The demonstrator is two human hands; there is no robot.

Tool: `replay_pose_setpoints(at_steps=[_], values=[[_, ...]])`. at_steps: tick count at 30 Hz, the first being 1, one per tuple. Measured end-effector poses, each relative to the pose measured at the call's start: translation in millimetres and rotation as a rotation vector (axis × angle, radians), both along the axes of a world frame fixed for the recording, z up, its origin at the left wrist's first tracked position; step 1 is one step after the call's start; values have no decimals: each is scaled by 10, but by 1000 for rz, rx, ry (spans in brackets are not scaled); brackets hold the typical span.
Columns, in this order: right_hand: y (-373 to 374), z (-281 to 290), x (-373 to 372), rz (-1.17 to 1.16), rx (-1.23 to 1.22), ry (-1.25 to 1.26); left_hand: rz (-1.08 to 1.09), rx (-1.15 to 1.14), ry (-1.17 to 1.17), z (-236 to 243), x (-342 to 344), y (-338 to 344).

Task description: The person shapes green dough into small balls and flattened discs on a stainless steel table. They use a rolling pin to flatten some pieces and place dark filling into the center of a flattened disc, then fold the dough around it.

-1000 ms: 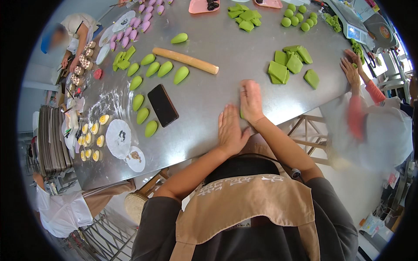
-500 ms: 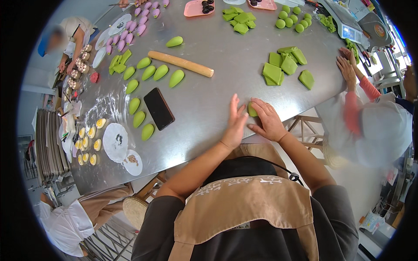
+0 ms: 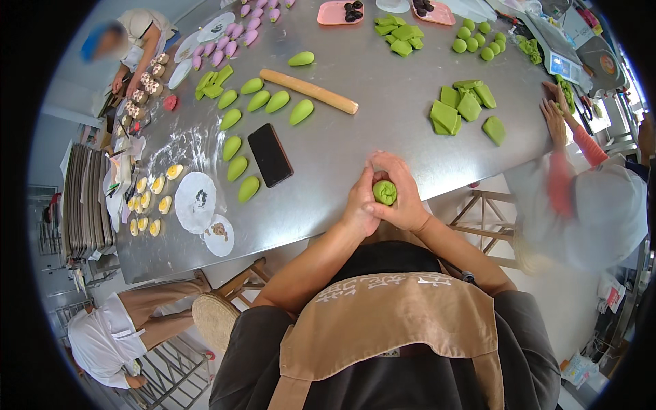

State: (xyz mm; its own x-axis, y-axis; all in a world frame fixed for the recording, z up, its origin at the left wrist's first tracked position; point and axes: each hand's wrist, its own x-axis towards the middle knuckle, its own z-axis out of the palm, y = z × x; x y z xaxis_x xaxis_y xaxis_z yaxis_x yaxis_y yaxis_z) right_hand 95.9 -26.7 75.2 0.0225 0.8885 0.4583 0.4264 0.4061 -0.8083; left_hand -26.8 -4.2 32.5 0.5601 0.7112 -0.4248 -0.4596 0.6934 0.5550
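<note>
Stainless steel runs across most of the view: a long table (image 3: 383, 140) with a dull grey sheen, dusted with flour toward its left end. At the near edge of it, the person's left hand (image 3: 361, 205) and right hand (image 3: 403, 198) are brought together, fingers curled snugly around a small green dough ball (image 3: 385, 193) that is cupped between both palms, just above the table's near edge; only its gathered top shows between the thumbs.

Beside the hands to the left lies a black phone (image 3: 269, 155), flat on the steel. Around it, a loose row of pointed green dough pieces (image 3: 239, 147) curves toward the far side, and a wooden rolling pin (image 3: 308, 91) lies at a slant beyond them. To the right sit folded green dough squares (image 3: 465, 109), and further off a cluster of round green balls (image 3: 473, 39). Pink trays (image 3: 339, 12) hold dark fillings at the far edge, with purple pieces (image 3: 246, 31) near them. Yellow-centred pastries (image 3: 152, 201) and white paper discs (image 3: 195, 201) occupy the floured left end.

Stacked metal trays (image 3: 82, 198) stand off the table's left end. Another person's hands (image 3: 555, 113) rest on the right end of the table, and a wooden stool (image 3: 485, 219) stands below it.
</note>
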Motion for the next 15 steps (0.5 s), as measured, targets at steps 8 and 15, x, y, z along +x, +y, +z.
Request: replay_pose_setpoints(at_steps=[8,15], values=[[-111,-103,-84,86,-261,360,-29,93,-5,557,-100,-214],[-252,310,-335,88,-44,205,-2,284,144,593,-346,-259]])
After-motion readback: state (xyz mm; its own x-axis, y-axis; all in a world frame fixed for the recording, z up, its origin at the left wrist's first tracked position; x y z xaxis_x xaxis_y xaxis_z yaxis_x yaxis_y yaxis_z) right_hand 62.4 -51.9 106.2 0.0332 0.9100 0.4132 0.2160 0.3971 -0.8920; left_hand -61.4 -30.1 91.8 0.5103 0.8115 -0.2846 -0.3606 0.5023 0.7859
